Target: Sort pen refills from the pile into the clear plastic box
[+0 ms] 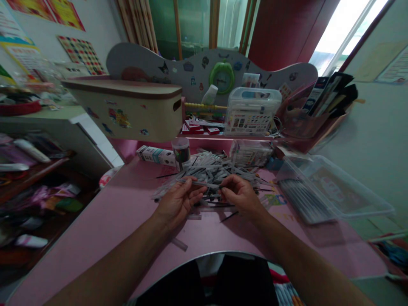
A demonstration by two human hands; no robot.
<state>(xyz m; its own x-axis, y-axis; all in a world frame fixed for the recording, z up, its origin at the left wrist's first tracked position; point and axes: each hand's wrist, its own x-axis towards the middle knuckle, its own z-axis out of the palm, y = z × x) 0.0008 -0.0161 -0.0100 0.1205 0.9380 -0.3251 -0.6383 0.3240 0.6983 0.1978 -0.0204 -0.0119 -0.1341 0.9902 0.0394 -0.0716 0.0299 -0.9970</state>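
Observation:
My left hand [181, 200] is closed around a slim translucent pen barrel [205, 184], its thumb on top. The barrel lies level between my two hands. At its right end my right hand [241, 196] pinches a small dark piece against the barrel; whether the two are joined cannot be made out. Just behind my hands is a loose heap of translucent pen barrels [210, 163], with small black parts and thin dark rods mixed in beneath. A stray clear tube [179, 244] lies on the pink desk [127, 238] near my left wrist.
An open clear plastic box [360, 199] with a row of finished-looking pens [304, 199] stands at right. Behind the heap are a round clear tub [181, 153], a long carton [156, 155] and a case of markers [251, 153]. A cream bin [137, 112] overhangs at back left.

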